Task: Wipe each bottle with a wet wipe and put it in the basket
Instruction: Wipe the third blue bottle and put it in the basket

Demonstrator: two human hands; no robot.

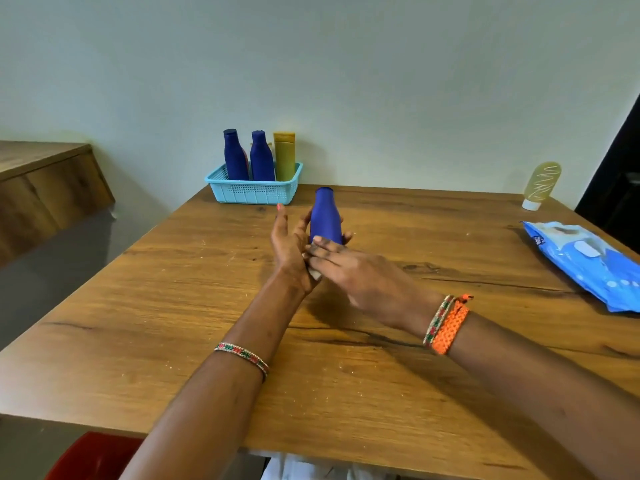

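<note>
My left hand [290, 244] holds a blue bottle [325, 216] upright above the middle of the table [173, 289], fingers curled round its lower body from behind, thumb pointing up and free. My right hand [360, 271] lies across the bottle's base with fingers straight and close together, pressing a white wet wipe [314, 271] against it; only a small fold of the wipe shows below my fingers. Light blue basket [254, 192] sits at the far edge of the table, left of centre, against the wall. Inside it, upright: two blue bottles [236, 155] side by side and a yellow tube [284, 157] at the right end. Near the far right corner, a pale yellow bottle [540, 185] stands on its white cap. Blue wipes pack [585, 261] lies flat along the right edge. Beaded bracelet on my left wrist [242, 355], an orange braided band [450, 325] on the right.
</note>
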